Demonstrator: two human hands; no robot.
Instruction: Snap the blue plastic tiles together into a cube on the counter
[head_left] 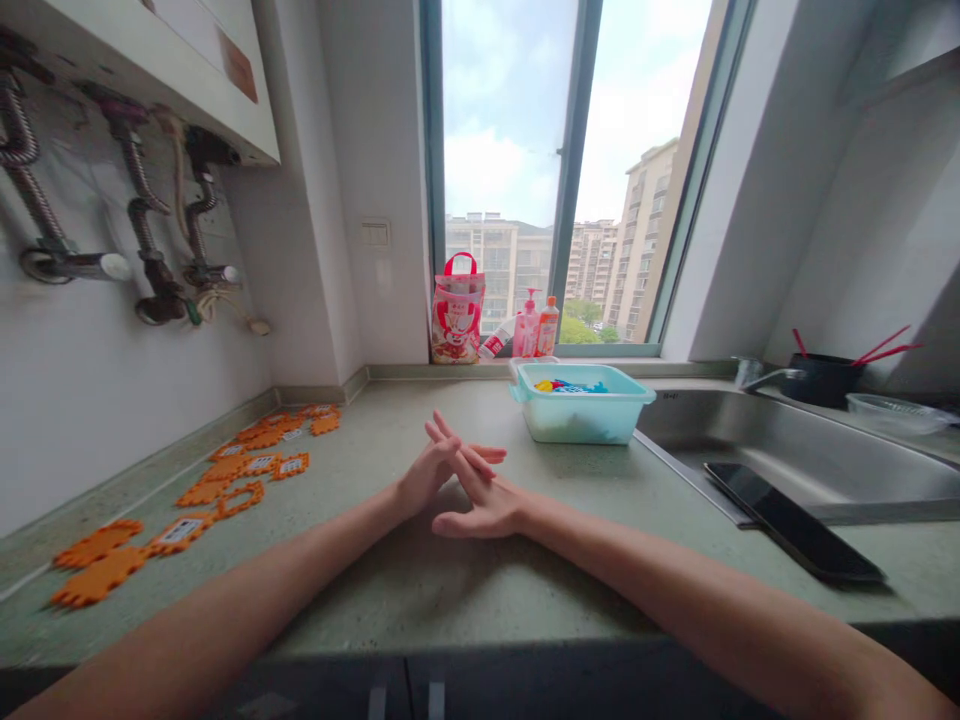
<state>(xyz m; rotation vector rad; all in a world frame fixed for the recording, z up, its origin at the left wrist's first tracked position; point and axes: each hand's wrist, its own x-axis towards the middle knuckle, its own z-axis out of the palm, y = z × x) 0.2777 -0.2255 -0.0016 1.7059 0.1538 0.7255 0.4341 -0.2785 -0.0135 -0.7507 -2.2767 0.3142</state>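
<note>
Over the middle of the countertop, my left hand and my right hand meet, with their fingers crossing and touching. The fingers of both hands are stretched out and apart, and neither holds an object. My right thumb points to the left. Just beyond my right hand stands a light turquoise plastic tub with blue and yellow pieces inside. To the left of my hands, several orange foam-like pieces with notched edges lie along the wall, some bearing white labels.
A steel sink lies to the right, with a black phone or tablet across its front edge. A red-handled bag and bottles stand by the window. A black pot is beyond the sink. Pipes hang at the left.
</note>
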